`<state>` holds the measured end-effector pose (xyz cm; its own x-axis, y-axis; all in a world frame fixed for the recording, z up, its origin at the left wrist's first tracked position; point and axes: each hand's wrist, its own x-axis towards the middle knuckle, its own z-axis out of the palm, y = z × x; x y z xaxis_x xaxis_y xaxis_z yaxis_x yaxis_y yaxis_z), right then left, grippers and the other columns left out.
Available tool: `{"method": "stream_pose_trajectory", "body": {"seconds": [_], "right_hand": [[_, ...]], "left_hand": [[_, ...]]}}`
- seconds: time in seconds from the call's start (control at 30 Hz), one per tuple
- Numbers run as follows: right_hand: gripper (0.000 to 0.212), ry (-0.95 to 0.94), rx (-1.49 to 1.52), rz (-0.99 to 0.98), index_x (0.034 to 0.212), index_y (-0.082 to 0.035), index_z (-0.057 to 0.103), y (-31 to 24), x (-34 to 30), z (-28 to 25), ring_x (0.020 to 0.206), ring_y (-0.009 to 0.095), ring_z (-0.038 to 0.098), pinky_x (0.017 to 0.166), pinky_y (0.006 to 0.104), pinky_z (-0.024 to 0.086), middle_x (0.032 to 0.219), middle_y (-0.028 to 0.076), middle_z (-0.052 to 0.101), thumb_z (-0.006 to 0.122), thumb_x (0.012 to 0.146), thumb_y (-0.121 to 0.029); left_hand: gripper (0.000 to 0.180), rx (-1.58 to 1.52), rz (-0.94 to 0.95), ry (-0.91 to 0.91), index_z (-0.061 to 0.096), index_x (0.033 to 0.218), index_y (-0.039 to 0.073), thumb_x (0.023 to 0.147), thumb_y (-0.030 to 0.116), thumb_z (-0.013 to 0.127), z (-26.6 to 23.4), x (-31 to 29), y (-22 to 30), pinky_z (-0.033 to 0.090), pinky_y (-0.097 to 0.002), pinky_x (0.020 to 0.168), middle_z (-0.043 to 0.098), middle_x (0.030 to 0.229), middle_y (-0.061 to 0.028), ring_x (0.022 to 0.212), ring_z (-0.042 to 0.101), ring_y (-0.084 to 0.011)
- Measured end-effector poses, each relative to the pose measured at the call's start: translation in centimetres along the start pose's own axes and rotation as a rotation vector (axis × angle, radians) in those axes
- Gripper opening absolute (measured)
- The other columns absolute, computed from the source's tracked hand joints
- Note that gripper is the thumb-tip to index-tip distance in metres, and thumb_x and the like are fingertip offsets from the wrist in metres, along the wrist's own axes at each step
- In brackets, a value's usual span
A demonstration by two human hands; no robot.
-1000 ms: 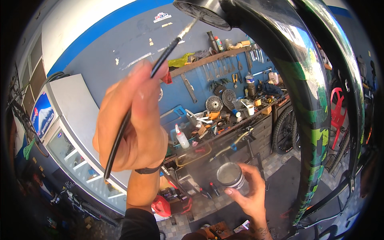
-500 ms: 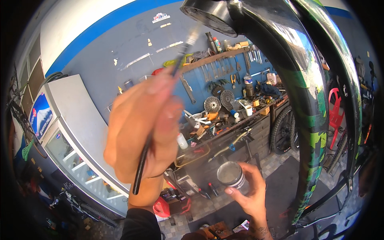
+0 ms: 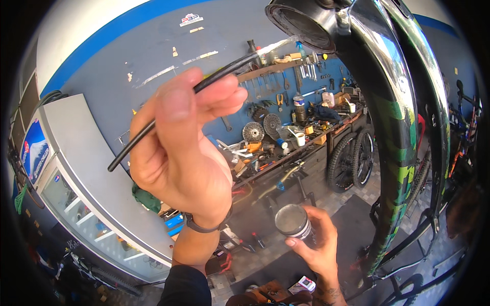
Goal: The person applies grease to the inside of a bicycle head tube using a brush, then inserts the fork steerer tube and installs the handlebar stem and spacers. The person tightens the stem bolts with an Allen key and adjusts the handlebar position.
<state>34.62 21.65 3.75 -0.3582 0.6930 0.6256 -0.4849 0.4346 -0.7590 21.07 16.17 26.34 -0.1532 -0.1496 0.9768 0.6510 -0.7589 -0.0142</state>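
Brush (image 3: 224,71), near left, is being pinched by the left hand (image 3: 178,137), pale bristles (image 3: 275,46) pointing right. Lower, the right hand (image 3: 319,247) is grasping an open jar (image 3: 292,221). Further right, a bike frame (image 3: 393,122) is curving down — bristles at its open end (image 3: 302,24), touching or not, I can't tell. Someone's apparently coating that end — likely needing light, steady strokes next.

left hand (image 3: 178,145): ungloved, fingers slim | left wrist: narrow dark band (image 3: 205,229), snug loop, thicker piece at its outer side | left forearm: plain black sleeve (image 3: 186,286), ends short of wrist, forearm bare between | right hand (image 3: 320,242): ungloved, thumbnail short | right forearm: dark-lined tattoo (image 3: 333,294) near lower edge, design too small to read
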Motion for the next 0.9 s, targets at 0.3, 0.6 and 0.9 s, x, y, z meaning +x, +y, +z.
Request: {"method": "stream_pose_trajectory", "body": {"seconds": [0.3,0.6,0.9], "right_hand": [[0.065,0.046,-0.092,-0.013,0.129,0.001,0.063,-1.0,-0.5,0.5,0.108,0.022,0.072,0.099,0.0381,0.055,0.123,0.016,0.074,0.095,0.074,-0.015],[0.063,0.098,-0.167,-0.026,0.128,0.001,0.064,-1.9,-1.4,1.0,0.108,0.022,0.072,0.098,0.0378,0.054,0.123,0.015,0.074,0.094,0.075,-0.016],[0.063,0.116,-0.181,-0.002,0.128,0.001,0.064,-3.1,-2.0,1.4,0.11,0.022,0.071,0.101,0.0388,0.054,0.124,0.016,0.074,0.094,0.076,-0.016]], "left_hand": [[0.043,-0.379,-0.391,-0.029,0.064,0.122,-0.006,0.108,0.034,0.061,0.6,0.4,0.0,0.062,-0.0333,0.074,0.078,0.096,-0.016,0.08,0.075,-0.0231],[0.038,-0.247,-0.325,0.104,0.068,0.116,-0.01,0.107,0.027,0.063,1.4,0.1,-1.3,0.064,-0.0349,0.072,0.078,0.091,-0.0195,0.075,0.077,-0.0249],[0.03,0.057,0.311,-0.008,0.064,0.117,-0.019,0.107,0.008,0.057,1.3,-0.6,-1.8,0.067,-0.0408,0.072,0.075,0.092,-0.0312,0.075,0.077,-0.0345]]}}
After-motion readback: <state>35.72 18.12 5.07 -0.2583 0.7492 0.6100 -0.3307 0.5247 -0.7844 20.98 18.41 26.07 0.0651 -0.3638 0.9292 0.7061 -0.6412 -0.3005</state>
